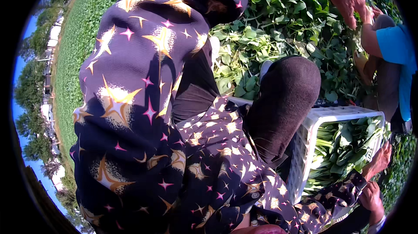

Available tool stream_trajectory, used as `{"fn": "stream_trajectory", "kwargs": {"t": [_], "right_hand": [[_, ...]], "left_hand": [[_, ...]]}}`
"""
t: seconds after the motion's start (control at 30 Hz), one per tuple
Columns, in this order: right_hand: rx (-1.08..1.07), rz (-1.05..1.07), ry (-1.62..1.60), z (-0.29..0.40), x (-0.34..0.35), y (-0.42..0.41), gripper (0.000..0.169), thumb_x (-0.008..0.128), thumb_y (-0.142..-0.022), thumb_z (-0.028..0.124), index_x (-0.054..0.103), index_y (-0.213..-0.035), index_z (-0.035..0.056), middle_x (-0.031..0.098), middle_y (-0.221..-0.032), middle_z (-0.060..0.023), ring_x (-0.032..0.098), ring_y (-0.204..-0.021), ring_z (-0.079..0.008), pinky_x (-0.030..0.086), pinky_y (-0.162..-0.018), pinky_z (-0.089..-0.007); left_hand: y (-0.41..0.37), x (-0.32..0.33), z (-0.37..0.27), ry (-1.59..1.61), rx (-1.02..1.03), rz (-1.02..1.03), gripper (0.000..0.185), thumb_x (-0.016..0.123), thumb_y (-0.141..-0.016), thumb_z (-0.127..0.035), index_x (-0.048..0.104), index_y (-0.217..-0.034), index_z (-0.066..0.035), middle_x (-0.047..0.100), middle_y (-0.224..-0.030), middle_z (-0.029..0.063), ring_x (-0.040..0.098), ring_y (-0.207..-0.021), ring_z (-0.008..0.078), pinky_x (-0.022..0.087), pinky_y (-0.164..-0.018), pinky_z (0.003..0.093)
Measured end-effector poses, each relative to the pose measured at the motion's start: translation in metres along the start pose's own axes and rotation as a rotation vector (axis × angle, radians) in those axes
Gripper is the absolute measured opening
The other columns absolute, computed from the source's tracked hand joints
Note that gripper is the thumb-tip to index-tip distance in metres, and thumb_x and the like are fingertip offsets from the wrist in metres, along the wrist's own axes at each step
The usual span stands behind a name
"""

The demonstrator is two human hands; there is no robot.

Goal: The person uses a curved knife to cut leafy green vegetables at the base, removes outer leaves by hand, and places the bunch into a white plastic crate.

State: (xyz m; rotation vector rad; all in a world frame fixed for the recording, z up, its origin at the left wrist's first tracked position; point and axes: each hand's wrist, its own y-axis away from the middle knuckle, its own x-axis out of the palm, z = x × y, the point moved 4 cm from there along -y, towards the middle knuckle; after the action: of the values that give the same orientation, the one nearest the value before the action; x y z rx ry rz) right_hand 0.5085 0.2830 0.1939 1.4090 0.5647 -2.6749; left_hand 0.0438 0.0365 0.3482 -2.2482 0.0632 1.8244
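Observation:
My left hand (348, 3) reaches out at the upper right, fingers bent downward over the leafy plants (290, 2), nothing visible in it. It is close to the hands of a person in a blue top; whether they touch cannot be told. At the lower right, my right hand (378, 162) lies along the outer side of a white plastic crate (312, 136), fingers spread. The crate holds leafy greens (346, 142) with pale green stems, packed on their sides. My bent knee in dark trousers is beside the crate.
A person in a blue top (395, 44) crouches at the right. Another person's hand (373, 198) is just below my right hand. Cut leaves and stems (235, 57) cover the ground by my shoes. A green field (75, 51), trees and pale buildings lie at the left.

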Motion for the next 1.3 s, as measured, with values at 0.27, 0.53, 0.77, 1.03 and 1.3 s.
{"fn": "stream_trajectory", "kwargs": {"t": [0.27, 0.53, 0.77, 1.03, 1.3], "right_hand": [[-0.019, 1.086, -0.525, 0.329, 0.112, 0.036, 0.048, 0.058, -0.094, 0.034, 0.055, -0.127, -0.0016, 0.061, -0.085, -0.0016, 0.034, -0.044, 0.0008, 0.026, -0.037, -0.0179], [-1.297, 1.195, -0.142, 0.465, 0.408, 0.214, 0.017, 0.055, -0.083, 0.010, 0.059, -0.092, -0.0037, 0.066, -0.080, -0.0159, 0.065, -0.071, -0.0288, 0.051, -0.059, -0.0351], [-0.487, 1.551, -0.567, 0.532, 0.488, 0.345, 0.034, 0.053, -0.090, 0.015, 0.058, -0.119, -0.0030, 0.060, -0.068, -0.0149, 0.058, -0.058, -0.0215, 0.046, -0.059, -0.0324], [-0.348, 1.297, -0.643, 0.558, 0.562, 0.388, 0.025, 0.051, -0.093, 0.016, 0.062, -0.100, -0.0043, 0.056, -0.060, -0.0123, 0.053, -0.051, -0.0164, 0.043, -0.052, -0.0315], [-0.289, 1.310, -0.650, 0.549, 0.587, 0.389, 0.026, 0.055, -0.089, 0.018, 0.061, -0.078, -0.0039, 0.050, -0.053, -0.0119, 0.048, -0.049, -0.0162, 0.040, -0.051, -0.0332]], "left_hand": [[0.316, -0.008, 0.155, 0.328, -0.922, -0.079, 0.052, 0.066, -0.082, -0.032, 0.058, -0.121, 0.002, 0.064, -0.109, 0.0204, 0.065, -0.094, 0.0303, 0.054, -0.077, 0.0363], [0.413, 0.203, 0.171, 0.135, -1.072, 0.293, 0.044, 0.063, -0.084, -0.018, 0.058, -0.125, -0.004, 0.063, -0.109, 0.0144, 0.063, -0.100, 0.0335, 0.051, -0.081, 0.0430], [0.463, 0.218, 0.249, -0.339, -1.084, 0.121, 0.011, 0.061, -0.073, -0.004, 0.059, -0.084, -0.004, 0.054, -0.095, 0.0134, 0.066, -0.074, 0.0280, 0.053, -0.060, 0.0377], [0.501, 0.228, 0.245, -0.248, -1.061, -0.053, 0.028, 0.069, -0.076, -0.031, 0.062, -0.078, -0.005, 0.055, -0.080, 0.0160, 0.057, -0.068, 0.0309, 0.047, -0.057, 0.0411], [0.495, 0.240, 0.251, -0.175, -1.127, -0.034, 0.024, 0.066, -0.078, -0.028, 0.062, -0.074, -0.005, 0.054, -0.085, 0.0151, 0.057, -0.082, 0.0323, 0.047, -0.064, 0.0443]]}}
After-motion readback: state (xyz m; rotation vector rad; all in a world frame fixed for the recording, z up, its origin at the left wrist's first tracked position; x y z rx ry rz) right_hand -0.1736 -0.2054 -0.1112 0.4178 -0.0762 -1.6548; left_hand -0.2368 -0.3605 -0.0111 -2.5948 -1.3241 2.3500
